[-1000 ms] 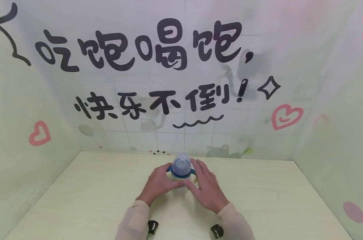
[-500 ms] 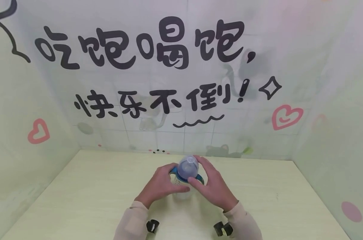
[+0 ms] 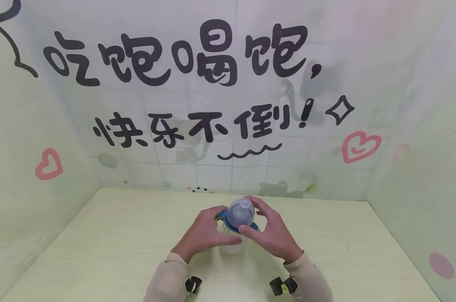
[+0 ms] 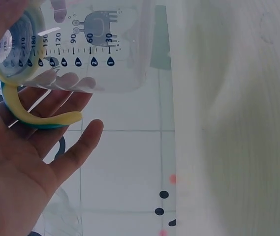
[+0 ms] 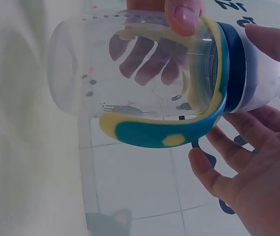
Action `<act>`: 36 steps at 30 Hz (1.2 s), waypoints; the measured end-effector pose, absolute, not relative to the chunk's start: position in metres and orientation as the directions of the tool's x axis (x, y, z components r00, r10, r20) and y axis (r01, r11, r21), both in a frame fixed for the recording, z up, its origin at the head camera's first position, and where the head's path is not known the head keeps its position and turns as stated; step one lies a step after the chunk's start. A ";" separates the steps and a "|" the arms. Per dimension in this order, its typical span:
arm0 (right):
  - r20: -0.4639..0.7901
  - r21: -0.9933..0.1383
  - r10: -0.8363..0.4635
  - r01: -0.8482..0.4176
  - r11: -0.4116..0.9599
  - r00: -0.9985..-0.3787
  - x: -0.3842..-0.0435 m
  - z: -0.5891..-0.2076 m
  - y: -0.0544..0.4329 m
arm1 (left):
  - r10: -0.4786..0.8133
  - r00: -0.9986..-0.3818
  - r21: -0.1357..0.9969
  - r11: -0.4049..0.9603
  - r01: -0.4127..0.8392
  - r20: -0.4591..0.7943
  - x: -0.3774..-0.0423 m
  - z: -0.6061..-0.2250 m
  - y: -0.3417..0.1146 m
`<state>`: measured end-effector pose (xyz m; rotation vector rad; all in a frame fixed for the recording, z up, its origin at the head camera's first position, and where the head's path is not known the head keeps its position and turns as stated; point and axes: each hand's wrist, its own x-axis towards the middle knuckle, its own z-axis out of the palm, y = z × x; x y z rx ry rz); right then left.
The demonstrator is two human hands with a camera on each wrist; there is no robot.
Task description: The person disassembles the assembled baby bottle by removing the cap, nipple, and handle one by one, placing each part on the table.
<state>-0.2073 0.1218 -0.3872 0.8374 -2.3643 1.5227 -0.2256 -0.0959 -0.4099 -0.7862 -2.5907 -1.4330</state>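
Fingers of the left hand (image 3: 202, 233) clasp the baby bottle (image 5: 88, 73), seemingly to steady it; the right hand (image 3: 276, 235) pinches its domed cap (image 3: 240, 214).

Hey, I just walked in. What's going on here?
A person is handling a clear two-handled baby bottle with both hands. The left hand holds its body, while the right hand grips the domed cap. At this moment, the cap is on, and the bottle is held slightly tilted above the table.
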 end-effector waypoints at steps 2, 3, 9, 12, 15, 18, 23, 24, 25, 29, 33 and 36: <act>0.465 -0.764 -0.346 -0.567 0.309 -0.815 -0.207 -0.387 0.121 | 0.384 -0.867 0.754 0.452 0.476 0.317 -0.225 -0.410 -0.095; 0.469 -0.761 -0.345 -0.570 0.310 -0.813 -0.207 -0.387 0.121 | 0.378 -0.869 0.749 0.460 0.476 0.320 -0.225 -0.410 -0.095; 0.478 -0.746 -0.342 -0.579 0.329 -0.809 -0.206 -0.386 0.120 | 0.348 -0.876 0.726 0.498 0.474 0.333 -0.223 -0.409 -0.094; 0.480 -0.742 -0.332 -0.578 0.339 -0.812 -0.206 -0.387 0.120 | 0.337 -0.880 0.709 0.526 0.470 0.333 -0.222 -0.409 -0.093; 0.488 -0.734 -0.313 -0.577 0.358 -0.815 -0.206 -0.389 0.119 | 0.325 -0.885 0.691 0.554 0.464 0.334 -0.221 -0.408 -0.092; 0.498 -0.726 -0.295 -0.578 0.373 -0.816 -0.206 -0.389 0.118 | 0.314 -0.887 0.673 0.578 0.462 0.340 -0.221 -0.408 -0.092; 0.540 -0.698 -0.277 -0.607 0.379 -0.795 -0.206 -0.386 0.117 | 0.289 -0.894 0.664 0.599 0.448 0.343 -0.223 -0.409 -0.093; 0.552 -0.691 -0.272 -0.615 0.381 -0.789 -0.205 -0.385 0.118 | 0.284 -0.895 0.665 0.599 0.446 0.344 -0.223 -0.409 -0.093; 0.563 -0.682 -0.264 -0.621 0.385 -0.783 -0.205 -0.384 0.119 | 0.281 -0.895 0.663 0.602 0.446 0.347 -0.224 -0.409 -0.094; 0.594 -0.670 -0.224 -0.629 0.394 -0.773 -0.204 -0.378 0.124 | 0.271 -0.894 0.664 0.599 0.447 0.357 -0.225 -0.408 -0.096; 0.606 -0.676 -0.168 -0.615 0.407 -0.777 -0.205 -0.373 0.135 | 0.262 -0.900 0.673 0.599 0.434 0.348 -0.225 -0.408 -0.098; 0.602 -0.684 -0.121 -0.588 0.433 -0.789 -0.207 -0.371 0.144 | 0.246 -0.907 0.673 0.610 0.418 0.341 -0.225 -0.408 -0.100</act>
